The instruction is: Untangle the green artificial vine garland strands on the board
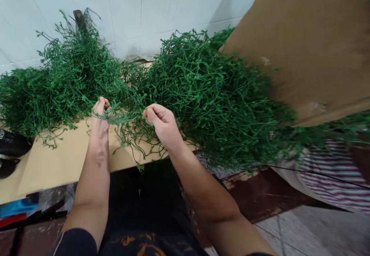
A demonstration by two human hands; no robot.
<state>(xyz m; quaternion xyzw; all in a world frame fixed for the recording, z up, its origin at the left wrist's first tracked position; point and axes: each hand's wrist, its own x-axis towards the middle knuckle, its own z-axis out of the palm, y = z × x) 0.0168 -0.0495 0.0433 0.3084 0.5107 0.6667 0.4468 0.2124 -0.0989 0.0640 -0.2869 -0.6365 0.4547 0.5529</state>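
Note:
Both hands are over the front of a cardboard-covered table (58,159), among green artificial plant stems. My left hand (101,107) is closed at the left end of a thin green sprig (121,116), its fingertips partly hidden by the stems. The other end is pinched between the thumb and forefinger of my right hand (158,119), a little higher than the tabletop stems. One big heap of green stems (78,75) lies to the left, a larger heap (208,94) to the right. Loose stems hang over the front edge between my forearms.
A large brown cardboard sheet (303,48) leans in at the upper right. White wall tiles (173,2) stand behind the heaps. A black object (13,143) sits at the left edge. Striped cloth (332,171) shows at the lower right, blue and red items (17,208) at the lower left.

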